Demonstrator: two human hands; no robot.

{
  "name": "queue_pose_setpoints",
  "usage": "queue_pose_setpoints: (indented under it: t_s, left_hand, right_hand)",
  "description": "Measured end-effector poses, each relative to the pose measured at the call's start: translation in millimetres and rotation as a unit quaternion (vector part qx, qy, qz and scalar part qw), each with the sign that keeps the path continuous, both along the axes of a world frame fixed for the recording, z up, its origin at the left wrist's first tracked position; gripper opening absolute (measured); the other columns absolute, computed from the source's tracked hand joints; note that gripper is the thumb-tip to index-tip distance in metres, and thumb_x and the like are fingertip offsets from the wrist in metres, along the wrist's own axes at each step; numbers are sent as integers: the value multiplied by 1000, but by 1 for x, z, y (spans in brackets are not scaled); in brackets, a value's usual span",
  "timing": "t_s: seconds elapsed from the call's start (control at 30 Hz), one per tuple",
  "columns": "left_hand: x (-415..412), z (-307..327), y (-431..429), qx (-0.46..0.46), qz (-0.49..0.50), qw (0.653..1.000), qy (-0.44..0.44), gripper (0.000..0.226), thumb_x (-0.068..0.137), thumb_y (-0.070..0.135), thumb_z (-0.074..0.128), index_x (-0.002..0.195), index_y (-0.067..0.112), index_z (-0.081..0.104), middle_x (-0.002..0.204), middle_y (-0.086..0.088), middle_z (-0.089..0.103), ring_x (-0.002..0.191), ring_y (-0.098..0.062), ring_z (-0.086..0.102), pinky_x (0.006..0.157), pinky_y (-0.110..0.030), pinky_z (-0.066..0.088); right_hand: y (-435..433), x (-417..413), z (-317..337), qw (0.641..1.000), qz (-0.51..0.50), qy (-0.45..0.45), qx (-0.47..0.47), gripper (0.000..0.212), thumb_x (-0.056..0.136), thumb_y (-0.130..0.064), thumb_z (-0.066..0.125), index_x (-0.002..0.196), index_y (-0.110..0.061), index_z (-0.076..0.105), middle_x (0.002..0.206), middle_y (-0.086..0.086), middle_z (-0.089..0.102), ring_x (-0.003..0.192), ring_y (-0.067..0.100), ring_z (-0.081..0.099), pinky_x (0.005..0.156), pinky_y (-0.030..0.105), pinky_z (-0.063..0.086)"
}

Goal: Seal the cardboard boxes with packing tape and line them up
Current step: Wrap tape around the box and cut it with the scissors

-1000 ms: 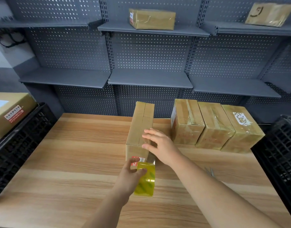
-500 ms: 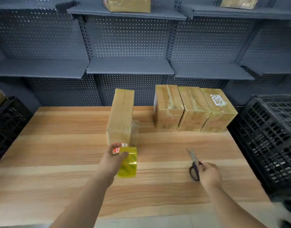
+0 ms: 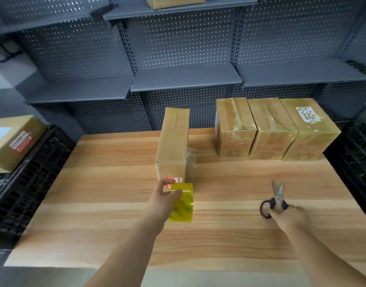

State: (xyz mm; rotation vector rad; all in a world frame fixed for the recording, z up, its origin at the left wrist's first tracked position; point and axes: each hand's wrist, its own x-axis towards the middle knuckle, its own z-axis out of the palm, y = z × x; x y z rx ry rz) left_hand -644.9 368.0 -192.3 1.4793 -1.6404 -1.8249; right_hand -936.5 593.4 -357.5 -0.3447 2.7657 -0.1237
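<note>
Head view: the plain cardboard box stands mid-table on the wooden table, long axis running near to far, with a wrinkled clear tape strip at its near right corner. The left hand grips the glossy yellow tape roll just in front. The right hand holds the scissors by the dark handles, steel blades pointing far. The three taped boxes stand side by side, far right.

Only the arms are in shot, lol. Left forearm shows at about 7 o'clock, bare skin all the way to the left hand. Right forearm shows near 4 o'clock, same deal, bare down to the right hand. Both wrists are bare, both arms slim, and it's too blurry to say much more.
</note>
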Motion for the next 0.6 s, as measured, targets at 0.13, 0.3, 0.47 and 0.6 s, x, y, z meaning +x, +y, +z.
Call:
queue_pose_setpoints:
  t_s: [0.13,0.3,0.47,0.6]
  left_hand:
    - [2,2,0,2,-1,1000,-8,23,91,19,66,105,33,56,95,-7,73,85,-28,71,81,-45,57]
    - [3,2,-2,10,1,1000,-13,25,89,22,68,106,36,56,99,-6,73,90,-30,70,86,-51,57]
    - [5,4,-4,4,-7,1000,-17,24,89,24,67,106,38,56,99,-5,72,90,-28,70,87,-51,56]
    - [8,6,-6,-5,-27,1000,-11,23,90,21,65,105,35,56,95,-5,72,85,-25,70,83,-44,58]
  right_hand:
    - [-14,-3,8,999,13,-19,49,66,92,-68,16,135,-26,46,103,-3,62,97,21,57,79,29,45]
    - [-17,5,12,995,-85,-37,-24,39,85,-51,64,91,-13,58,78,8,59,64,25,58,55,28,49]
    - [-28,14,58,970,-45,-140,-195,32,89,-37,66,99,-6,63,64,5,59,58,23,56,53,26,38]
    - [-44,39,140,938,145,-273,-157,36,75,-58,76,86,-25,65,76,-9,63,71,9,57,68,27,39]
